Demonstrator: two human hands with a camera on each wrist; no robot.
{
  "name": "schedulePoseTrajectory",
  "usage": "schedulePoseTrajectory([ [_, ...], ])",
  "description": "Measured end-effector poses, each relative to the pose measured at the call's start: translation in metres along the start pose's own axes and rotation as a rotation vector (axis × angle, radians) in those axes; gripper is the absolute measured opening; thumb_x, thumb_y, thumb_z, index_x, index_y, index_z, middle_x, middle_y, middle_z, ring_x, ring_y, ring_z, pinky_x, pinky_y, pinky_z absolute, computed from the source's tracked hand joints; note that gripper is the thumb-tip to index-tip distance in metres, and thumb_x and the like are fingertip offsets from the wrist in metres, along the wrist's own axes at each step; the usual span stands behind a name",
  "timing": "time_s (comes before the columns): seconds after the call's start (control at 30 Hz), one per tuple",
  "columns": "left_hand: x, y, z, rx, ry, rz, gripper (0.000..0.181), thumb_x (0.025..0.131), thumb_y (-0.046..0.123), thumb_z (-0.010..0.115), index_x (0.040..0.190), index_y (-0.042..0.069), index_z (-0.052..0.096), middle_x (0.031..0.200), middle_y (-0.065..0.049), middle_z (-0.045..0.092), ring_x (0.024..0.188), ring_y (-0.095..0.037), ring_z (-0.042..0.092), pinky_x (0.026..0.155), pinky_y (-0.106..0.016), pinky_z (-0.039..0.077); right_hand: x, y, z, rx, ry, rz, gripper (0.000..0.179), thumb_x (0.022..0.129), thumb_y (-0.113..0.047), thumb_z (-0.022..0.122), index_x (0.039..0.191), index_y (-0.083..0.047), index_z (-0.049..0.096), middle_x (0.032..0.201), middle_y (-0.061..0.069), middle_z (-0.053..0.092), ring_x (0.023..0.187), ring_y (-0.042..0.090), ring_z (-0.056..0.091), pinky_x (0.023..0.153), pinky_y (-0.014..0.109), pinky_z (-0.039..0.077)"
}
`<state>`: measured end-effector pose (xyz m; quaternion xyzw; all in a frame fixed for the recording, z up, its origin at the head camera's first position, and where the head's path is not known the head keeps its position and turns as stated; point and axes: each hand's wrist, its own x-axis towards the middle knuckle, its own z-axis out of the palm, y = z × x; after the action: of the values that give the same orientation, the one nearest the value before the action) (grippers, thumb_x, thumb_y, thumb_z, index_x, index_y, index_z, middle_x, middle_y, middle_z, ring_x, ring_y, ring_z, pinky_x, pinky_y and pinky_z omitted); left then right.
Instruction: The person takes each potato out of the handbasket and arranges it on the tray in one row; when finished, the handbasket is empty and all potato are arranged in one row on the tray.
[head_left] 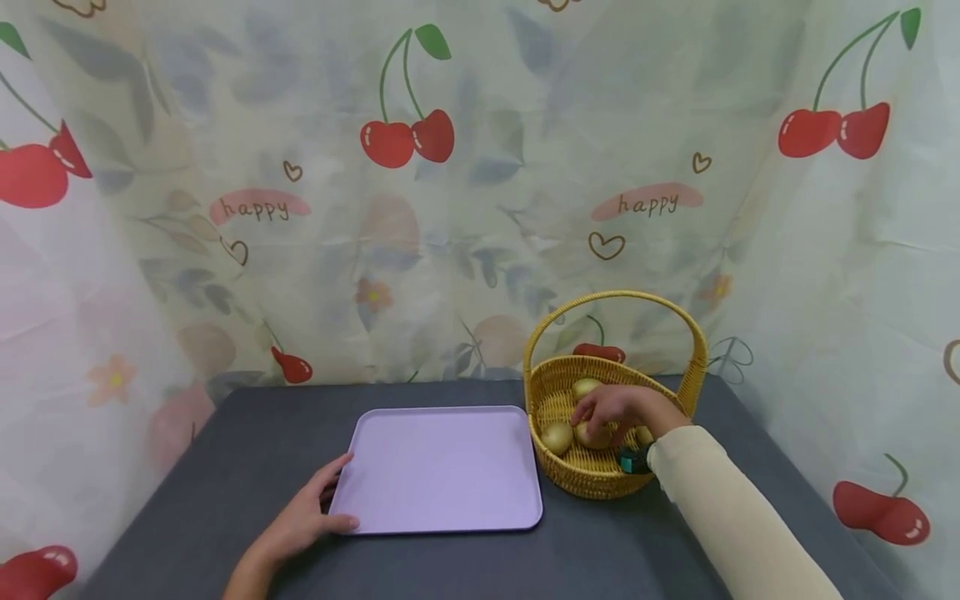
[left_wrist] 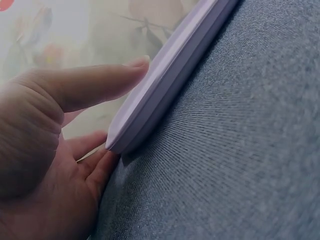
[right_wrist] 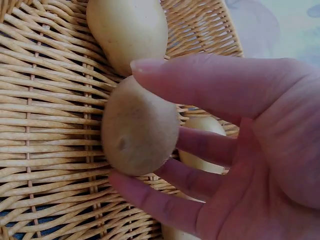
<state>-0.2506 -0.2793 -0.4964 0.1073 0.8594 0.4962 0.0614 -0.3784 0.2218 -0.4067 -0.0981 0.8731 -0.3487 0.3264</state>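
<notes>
Evidently, in the head view, the right grip (head_left: 615, 407) reaches down inside a woven basket (head_left: 592, 485), its thumb and fingers bent around a potato (head_left: 588, 439). A second potato (head_left: 557, 438) lies just to the left of that grip, a third (head_left: 586, 387) just beyond it, and a fourth (head_left: 644, 435) shows partly beneath its wrist. A dark device (head_left: 634, 461) with a teal patch sits at that wrist, next to a cream sleeve (head_left: 738, 504). Well to the left, the left grip (head_left: 306, 512) is spread wide at the near left corner of a lilac tray (head_left: 442, 471), which lies flat on the dark table (head_left: 285, 429) between the two grips.

From the left wrist, the thumb reaches straight over the tray's rim while the fingers meet its side at the corner; whether the thumb presses down I cannot tell.

From the right wrist, the thumb lies on one side of the held potato and the fingers around the other, partly opened. A pale potato (right_wrist: 127, 35) lies right beside the thumb tip; others show behind the fingers.
</notes>
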Motion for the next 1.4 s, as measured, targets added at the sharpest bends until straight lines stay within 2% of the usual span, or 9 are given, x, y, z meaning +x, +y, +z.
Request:
schedulePoseTrajectory([
  [0.1,-0.001,-0.001,0.0,0.008,-0.003,0.019,0.091,0.076,0.016,0.083,0.15,0.004,0.032,0.15,-0.028,0.029,0.129,-0.044,0.04,0.104,-0.05,0.035,0.002,-0.001,-0.001,-0.017,0.009,-0.034,0.045,0.078,0.002,0.071,0.121,-0.004,0.061,0.116,0.015,0.052,0.102,0.027,0.051,0.077,0.042,0.053],
  [0.2,-0.002,-0.001,-0.002,0.028,-0.01,0.049,0.09,0.076,0.017,0.083,0.149,0.0,0.034,0.151,-0.028,0.028,0.132,-0.044,0.038,0.104,-0.036,0.037,0.0,-0.003,-0.002,-0.012,0.028,-0.08,0.047,0.075,0.005,0.071,0.12,-0.002,0.059,0.102,0.012,0.052,0.089,0.025,0.05,0.074,0.041,0.052],
  [0.33,-0.002,-0.003,-0.004,0.072,-0.012,0.059,0.091,0.075,0.021,0.084,0.148,-0.003,0.035,0.153,-0.027,0.026,0.135,-0.043,0.035,0.103,-0.023,0.035,-0.007,-0.002,-0.002,-0.023,0.07,-0.141,0.049,0.074,0.008,0.07,0.121,-0.003,0.06,0.112,0.013,0.057,0.088,0.025,0.051,0.073,0.043,0.05],
  [0.43,-0.002,-0.003,-0.005,0.112,-0.012,0.029,0.093,0.074,0.025,0.085,0.148,-0.003,0.035,0.153,-0.025,0.028,0.135,-0.041,0.036,0.104,-0.026,0.034,-0.014,-0.001,-0.003,-0.058,0.104,-0.197,0.054,0.073,0.008,0.071,0.125,-0.004,0.059,0.124,0.015,0.056,0.095,0.026,0.051,0.075,0.04,0.048],
  [0.53,-0.002,-0.003,-0.005,0.151,-0.006,0.004,0.095,0.073,0.027,0.085,0.148,-0.002,0.035,0.153,-0.023,0.031,0.136,-0.039,0.036,0.107,-0.036,0.034,-0.024,-0.002,-0.005,-0.076,0.144,-0.25,0.057,0.073,0.006,0.074,0.127,-0.007,0.06,0.128,0.013,0.055,0.102,0.027,0.05,0.078,0.036,0.046],
  [0.7,-0.002,-0.002,-0.004,0.184,0.0,-0.008,0.096,0.072,0.028,0.086,0.147,-0.003,0.036,0.151,-0.023,0.034,0.135,-0.04,0.036,0.107,-0.053,0.03,-0.042,-0.004,-0.004,-0.029,0.165,-0.363,0.057,0.077,0.004,0.073,0.131,-0.008,0.057,0.131,0.012,0.052,0.109,0.032,0.053,0.08,0.038,0.048],
  [0.9,-0.003,-0.001,-0.004,0.19,0.005,-0.021,0.095,0.072,0.03,0.086,0.147,-0.004,0.037,0.15,-0.024,0.036,0.135,-0.042,0.035,0.108,-0.057,0.027,-0.059,-0.008,0.003,-0.011,0.189,-0.476,0.055,0.082,-0.001,0.072,0.133,-0.009,0.056,0.133,0.011,0.053,0.112,0.03,0.054,0.084,0.038,0.049],
  [1.17,-0.008,-0.005,-0.008,0.206,0.03,-0.011,0.092,0.073,0.031,0.085,0.145,-0.003,0.04,0.147,-0.026,0.04,0.135,-0.046,0.033,0.106,-0.062,0.025,-0.071,-0.038,0.019,0.046,0.168,-0.558,0.054,0.085,-0.003,0.072,0.136,-0.006,0.053,0.131,0.013,0.052,0.106,0.031,0.058,0.08,0.04,0.052],
  [1.4,-0.008,-0.007,-0.01,0.178,0.007,-0.017,0.091,0.073,0.03,0.085,0.146,-0.002,0.04,0.146,-0.026,0.039,0.135,-0.046,0.032,0.106,-0.063,0.023,-0.066,-0.072,0.035,0.02,0.157,-0.619,0.056,0.083,-0.002,0.073,0.136,-0.009,0.054,0.131,0.011,0.053,0.108,0.029,0.058,0.085,0.04,0.05],
])
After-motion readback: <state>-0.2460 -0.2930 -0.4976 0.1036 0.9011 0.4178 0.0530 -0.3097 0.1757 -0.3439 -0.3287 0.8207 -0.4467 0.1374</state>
